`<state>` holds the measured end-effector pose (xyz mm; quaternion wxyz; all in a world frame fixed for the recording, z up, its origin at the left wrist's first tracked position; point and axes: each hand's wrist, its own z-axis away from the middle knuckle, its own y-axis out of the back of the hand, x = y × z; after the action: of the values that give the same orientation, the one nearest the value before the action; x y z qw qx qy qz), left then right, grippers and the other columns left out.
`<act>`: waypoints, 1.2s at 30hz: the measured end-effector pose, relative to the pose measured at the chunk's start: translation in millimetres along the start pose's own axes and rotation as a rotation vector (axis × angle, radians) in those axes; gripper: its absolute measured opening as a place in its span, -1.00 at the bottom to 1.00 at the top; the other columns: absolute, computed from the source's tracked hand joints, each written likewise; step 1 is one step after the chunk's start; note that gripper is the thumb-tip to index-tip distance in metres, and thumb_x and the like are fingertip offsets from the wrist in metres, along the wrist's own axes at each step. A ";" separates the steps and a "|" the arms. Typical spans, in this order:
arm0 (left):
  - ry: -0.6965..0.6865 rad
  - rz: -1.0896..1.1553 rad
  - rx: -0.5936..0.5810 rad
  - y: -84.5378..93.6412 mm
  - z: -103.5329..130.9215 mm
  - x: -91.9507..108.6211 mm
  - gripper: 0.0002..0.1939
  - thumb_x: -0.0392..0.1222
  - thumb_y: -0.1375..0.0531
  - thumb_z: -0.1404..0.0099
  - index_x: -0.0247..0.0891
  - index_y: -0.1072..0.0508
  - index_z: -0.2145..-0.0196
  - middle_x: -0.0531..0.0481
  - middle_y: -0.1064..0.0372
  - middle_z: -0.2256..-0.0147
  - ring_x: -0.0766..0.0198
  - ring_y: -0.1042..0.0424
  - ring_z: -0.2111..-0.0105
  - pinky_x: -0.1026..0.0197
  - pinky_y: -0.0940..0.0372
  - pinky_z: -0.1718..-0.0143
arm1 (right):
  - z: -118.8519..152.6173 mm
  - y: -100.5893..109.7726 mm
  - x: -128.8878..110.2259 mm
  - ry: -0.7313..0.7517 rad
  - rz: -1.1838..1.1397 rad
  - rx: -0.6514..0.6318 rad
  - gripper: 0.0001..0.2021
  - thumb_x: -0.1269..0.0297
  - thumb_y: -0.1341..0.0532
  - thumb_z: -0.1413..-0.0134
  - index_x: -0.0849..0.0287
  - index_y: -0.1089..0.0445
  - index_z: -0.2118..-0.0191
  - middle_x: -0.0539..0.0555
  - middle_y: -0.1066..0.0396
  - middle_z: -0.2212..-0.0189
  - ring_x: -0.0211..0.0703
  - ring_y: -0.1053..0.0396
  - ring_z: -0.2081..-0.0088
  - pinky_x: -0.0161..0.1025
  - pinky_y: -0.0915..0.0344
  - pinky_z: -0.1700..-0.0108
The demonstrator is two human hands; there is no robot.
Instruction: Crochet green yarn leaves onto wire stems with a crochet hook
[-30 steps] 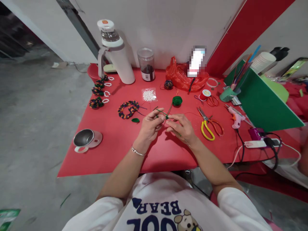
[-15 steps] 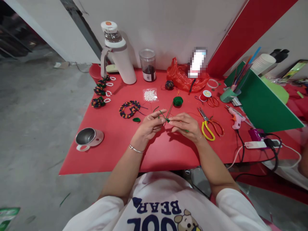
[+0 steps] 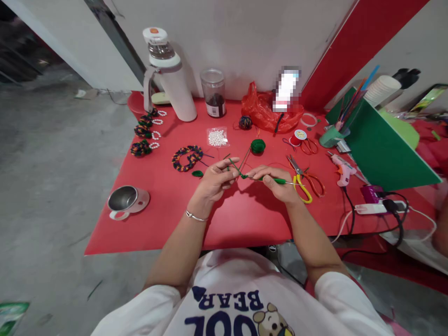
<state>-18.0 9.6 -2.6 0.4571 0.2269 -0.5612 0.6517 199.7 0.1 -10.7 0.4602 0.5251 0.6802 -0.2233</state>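
Green yarn (image 3: 234, 164) runs over the fingers of my left hand (image 3: 217, 181), which is closed on it in a pinch. A crochet hook (image 3: 279, 181) with a green grip lies in my right hand (image 3: 276, 184), fingers wrapped round it. Its metal tip reaches left to a small green crocheted piece (image 3: 243, 176) between the hands. From there a strand leads up to the green yarn ball (image 3: 258, 146). Left of my left hand lie a small green crocheted leaf shape (image 3: 198, 173) and a multicoloured braided ring (image 3: 187, 158).
Scissors (image 3: 304, 179) and a pink glue gun (image 3: 342, 170) lie to the right, near a power strip (image 3: 371, 208). A metal cup (image 3: 128, 201) stands left. Behind are a bag of white beads (image 3: 217, 137), a large bottle (image 3: 177, 91) and a red plastic bag (image 3: 257, 109).
My right hand has turned, so the crochet hook's green grip and shaft now show, pointing left. The left hand stays nearly in place with the yarn. The whole view has shifted slightly.
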 end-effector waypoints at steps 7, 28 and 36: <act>-0.067 -0.059 -0.059 -4.2 2.0 -9.7 -0.39 -0.25 -0.55 0.13 -0.32 -0.62 0.05 0.12 -0.43 0.49 0.50 -0.25 0.68 0.38 0.08 0.70 | -0.8 -12.6 5.7 0.000 0.030 0.077 -0.70 -0.05 -0.28 -0.31 0.04 -0.63 0.14 0.13 -0.63 0.14 -0.10 -0.58 0.07 -0.10 -0.52 -0.02; -0.273 -0.062 0.165 -12.2 -2.7 -23.8 -0.26 -0.25 -0.57 0.13 -0.35 -0.58 -0.06 0.01 -0.58 0.46 0.38 -0.45 0.51 0.37 -0.26 0.47 | 3.8 -23.0 18.0 0.397 0.688 0.158 -0.70 0.16 -0.29 -0.35 -0.02 -0.51 -0.15 0.15 -0.58 0.06 -0.10 -0.51 0.08 -0.11 -0.49 0.06; -0.031 0.211 -0.060 -11.1 -1.4 -27.7 -0.32 -0.31 -0.56 0.10 -0.26 -0.59 -0.03 0.14 -0.46 0.55 0.60 0.01 0.73 0.41 0.20 0.68 | 4.8 -20.7 23.8 0.497 0.686 0.222 -0.65 0.05 -0.29 -0.32 -0.11 -0.52 -0.17 0.11 -0.58 0.13 -0.11 -0.53 0.16 -0.10 -0.49 0.14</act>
<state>5.0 1.0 -19.6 0.3837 0.1627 -0.6081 0.6756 181.9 1.3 -37.3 0.2707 0.8048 0.5282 0.0039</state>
